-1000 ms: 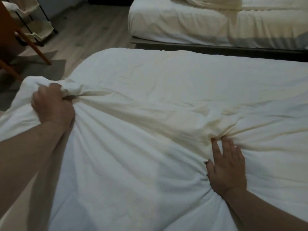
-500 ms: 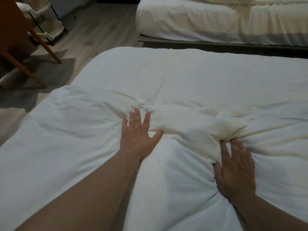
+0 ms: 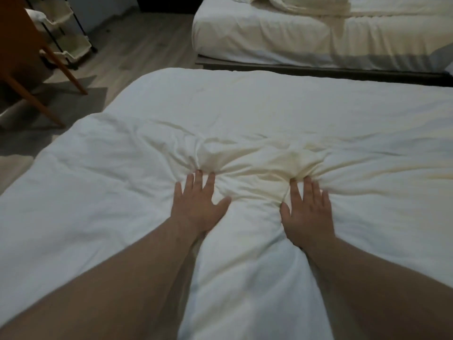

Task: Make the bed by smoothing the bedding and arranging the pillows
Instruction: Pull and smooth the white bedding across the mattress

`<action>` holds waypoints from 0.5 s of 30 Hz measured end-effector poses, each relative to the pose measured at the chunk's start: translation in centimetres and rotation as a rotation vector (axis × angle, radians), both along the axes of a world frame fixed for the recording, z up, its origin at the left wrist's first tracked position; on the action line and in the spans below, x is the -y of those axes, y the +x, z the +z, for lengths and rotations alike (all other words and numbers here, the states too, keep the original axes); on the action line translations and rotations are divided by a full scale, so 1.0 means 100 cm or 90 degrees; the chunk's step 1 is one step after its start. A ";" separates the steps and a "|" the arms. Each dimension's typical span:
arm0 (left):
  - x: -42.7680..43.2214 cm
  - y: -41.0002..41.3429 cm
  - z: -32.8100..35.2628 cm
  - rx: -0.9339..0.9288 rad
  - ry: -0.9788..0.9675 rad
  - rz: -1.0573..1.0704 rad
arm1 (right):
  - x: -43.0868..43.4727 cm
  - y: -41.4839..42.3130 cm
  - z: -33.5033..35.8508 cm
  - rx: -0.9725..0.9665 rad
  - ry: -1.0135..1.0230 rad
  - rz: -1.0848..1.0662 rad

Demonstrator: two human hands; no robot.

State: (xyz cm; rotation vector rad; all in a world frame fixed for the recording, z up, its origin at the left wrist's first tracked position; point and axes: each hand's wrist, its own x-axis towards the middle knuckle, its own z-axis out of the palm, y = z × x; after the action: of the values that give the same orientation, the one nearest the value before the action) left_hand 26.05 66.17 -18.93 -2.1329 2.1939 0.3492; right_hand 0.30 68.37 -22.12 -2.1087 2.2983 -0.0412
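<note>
White puffy cotton duvet (image 3: 245, 114) bunches ahead of both flat, open-fingered hands, left hand (image 3: 198, 207) and right hand (image 3: 306, 212); sweeping outward toward the bed's edges should flatten it.

Duvet (image 3: 245, 114) plain white, cream-tinted at bunched folds; floor (image 3: 147, 45) grey-brown wood grain; chair legs (image 3: 31, 99) orange-brown.

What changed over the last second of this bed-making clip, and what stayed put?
The left hand let go of the bunched duvet edge and moved right to the middle, where it now presses flat, fingers straight. The released edge has settled down. The right hand stayed flat on the duvet, wrinkles still bunched ahead of its fingers.
</note>
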 end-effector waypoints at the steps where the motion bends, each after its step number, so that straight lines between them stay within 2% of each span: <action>1: -0.002 0.001 0.006 -0.015 0.006 -0.006 | -0.002 0.000 0.004 0.006 0.043 0.000; 5: -0.073 0.017 0.030 -0.093 0.044 -0.009 | -0.033 -0.004 0.043 0.066 0.210 0.018; 8: -0.147 0.031 0.056 -0.080 0.098 -0.008 | -0.102 -0.001 0.077 0.040 0.235 0.071; 10: -0.194 0.041 0.078 -0.069 0.163 0.003 | -0.152 0.004 0.099 0.104 0.266 0.046; 12: -0.239 0.050 0.098 -0.076 0.249 0.017 | -0.192 0.011 0.122 0.151 0.364 0.040; 15: -0.303 0.068 0.143 -0.140 0.362 0.081 | -0.245 0.028 0.157 0.136 0.503 0.100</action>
State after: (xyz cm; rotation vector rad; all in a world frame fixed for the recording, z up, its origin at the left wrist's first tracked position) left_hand 32.84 96.42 -4.66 -1.9730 1.7528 1.1101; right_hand 3.08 92.91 -6.44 -1.7349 1.6247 0.5227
